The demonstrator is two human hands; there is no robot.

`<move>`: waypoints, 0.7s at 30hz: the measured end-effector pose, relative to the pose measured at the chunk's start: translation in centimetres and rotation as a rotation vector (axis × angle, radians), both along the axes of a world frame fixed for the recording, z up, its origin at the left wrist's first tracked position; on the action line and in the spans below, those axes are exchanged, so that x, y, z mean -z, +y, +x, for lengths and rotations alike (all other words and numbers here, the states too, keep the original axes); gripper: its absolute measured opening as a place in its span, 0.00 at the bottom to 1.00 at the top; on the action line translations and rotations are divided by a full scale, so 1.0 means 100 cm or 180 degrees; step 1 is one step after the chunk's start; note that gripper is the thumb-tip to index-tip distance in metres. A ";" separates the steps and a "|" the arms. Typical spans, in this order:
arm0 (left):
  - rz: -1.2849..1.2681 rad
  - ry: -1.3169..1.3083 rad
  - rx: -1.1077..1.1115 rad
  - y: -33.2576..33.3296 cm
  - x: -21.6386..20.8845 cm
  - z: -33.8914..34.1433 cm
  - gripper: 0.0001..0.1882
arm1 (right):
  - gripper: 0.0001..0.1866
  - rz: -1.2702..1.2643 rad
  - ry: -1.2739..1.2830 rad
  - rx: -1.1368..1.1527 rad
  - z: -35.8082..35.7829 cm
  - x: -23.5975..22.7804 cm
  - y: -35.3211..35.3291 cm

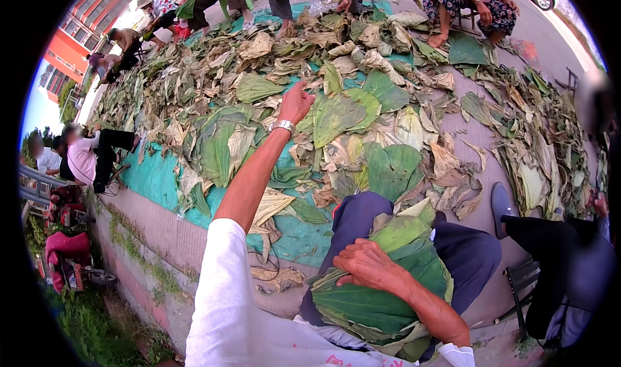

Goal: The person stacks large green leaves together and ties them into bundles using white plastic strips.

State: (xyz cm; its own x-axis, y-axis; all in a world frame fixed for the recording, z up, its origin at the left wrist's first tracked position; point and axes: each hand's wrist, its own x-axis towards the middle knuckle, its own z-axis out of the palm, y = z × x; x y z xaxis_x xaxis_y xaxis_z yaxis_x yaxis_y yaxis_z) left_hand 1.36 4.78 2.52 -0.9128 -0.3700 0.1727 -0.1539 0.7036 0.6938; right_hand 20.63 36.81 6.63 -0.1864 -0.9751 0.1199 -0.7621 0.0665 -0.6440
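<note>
One leaf stack (417,270), long axis pointing away, right grip (367,263) clasping it, left grip (296,103) unclear

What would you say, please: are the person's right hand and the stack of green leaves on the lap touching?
Touching. The head view shows the right hand lying directly on the stack of green leaves, with no gap between them.

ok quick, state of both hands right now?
Left hand: extended over the leaf pile, fingers partly curled; can't tell if it grips anything.
Right hand: closed, holding the stack of green leaves.
</note>
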 end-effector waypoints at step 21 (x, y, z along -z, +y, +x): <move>-0.0523 -0.0813 -0.0323 -0.055 0.195 0.068 0.27 | 0.09 0.0009 -0.0237 -0.0085 -0.010 0.006 -0.016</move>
